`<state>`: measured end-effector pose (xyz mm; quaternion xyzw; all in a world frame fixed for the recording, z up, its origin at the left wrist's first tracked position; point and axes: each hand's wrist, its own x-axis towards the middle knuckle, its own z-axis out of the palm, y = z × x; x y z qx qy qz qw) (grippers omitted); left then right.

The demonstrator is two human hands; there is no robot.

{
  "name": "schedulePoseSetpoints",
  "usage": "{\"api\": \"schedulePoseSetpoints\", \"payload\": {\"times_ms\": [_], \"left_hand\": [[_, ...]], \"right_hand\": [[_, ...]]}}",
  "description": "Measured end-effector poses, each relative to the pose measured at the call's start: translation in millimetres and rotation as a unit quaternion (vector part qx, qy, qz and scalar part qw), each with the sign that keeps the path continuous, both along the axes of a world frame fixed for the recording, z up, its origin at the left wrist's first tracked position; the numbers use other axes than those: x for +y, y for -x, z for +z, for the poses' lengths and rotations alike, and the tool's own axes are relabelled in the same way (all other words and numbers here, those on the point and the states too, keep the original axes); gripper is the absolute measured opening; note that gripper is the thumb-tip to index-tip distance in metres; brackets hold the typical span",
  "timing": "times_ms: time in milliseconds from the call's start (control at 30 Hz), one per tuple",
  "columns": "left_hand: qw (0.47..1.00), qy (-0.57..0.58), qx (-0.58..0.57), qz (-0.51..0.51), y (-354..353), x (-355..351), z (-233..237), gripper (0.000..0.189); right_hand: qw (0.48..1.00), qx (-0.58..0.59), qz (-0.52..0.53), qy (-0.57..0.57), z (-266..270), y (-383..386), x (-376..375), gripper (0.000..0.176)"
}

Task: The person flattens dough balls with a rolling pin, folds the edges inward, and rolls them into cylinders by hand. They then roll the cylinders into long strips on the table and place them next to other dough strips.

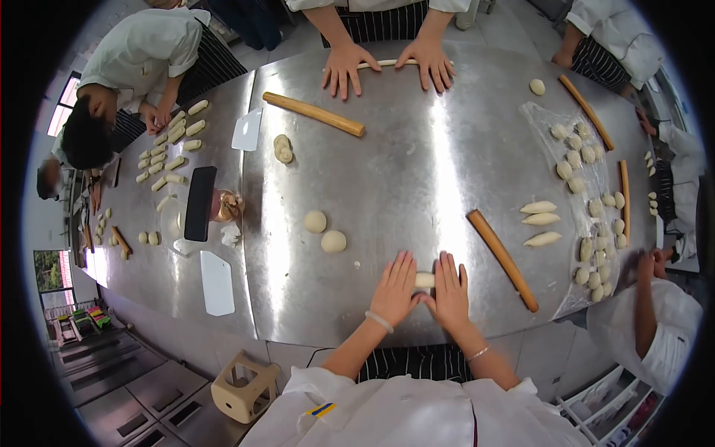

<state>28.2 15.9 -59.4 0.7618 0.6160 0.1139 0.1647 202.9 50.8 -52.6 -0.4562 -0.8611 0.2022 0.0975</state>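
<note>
A short roll of pale dough (425, 280) lies on the steel table near its front edge. My left hand (395, 289) rests flat over the roll's left end, fingers stretched forward. Over the right end lies my right hand (451, 292), also flat, with its fingers straight. Only the middle of the roll shows between them; its ends are hidden under my hands. Two round dough balls (334, 241) sit to the left of my left hand. On the right, a wooden rolling pin (503, 261) lies at a slant, and beyond it are three tapered dough pieces (539, 219).
Across the steel table (372, 171), a person's hands press a long dough rope (387, 64). Another rolling pin (313, 114), a white scraper (217, 283) and a black phone-like slab (199, 203) lie left. Plastic sheeting (551, 134) with many dough balls covers the right. A stool (242, 387) stands below.
</note>
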Motion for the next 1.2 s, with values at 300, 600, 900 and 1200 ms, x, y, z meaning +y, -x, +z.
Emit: {"api": "schedulePoseSetpoints", "payload": {"times_ms": [300,600,900,1200], "left_hand": [[0.999,-0.007,0.005,0.046,-3,26,8,0.092],[0.999,0.018,0.021,0.02,5,19,8,0.099],[0.996,0.091,0.002,0.023,15,29,21,0.114],[0.992,0.084,-0.045,-0.085,21,53,40,0.109]], "right_hand": [[0.995,-0.075,-0.05,-0.038,9,21,32,0.095],[0.995,-0.073,-0.053,-0.041,10,22,40,0.094],[0.996,-0.053,-0.068,0.01,11,8,20,0.104],[1.0,0.02,-0.006,0.016,22,5,26,0.096]]}}
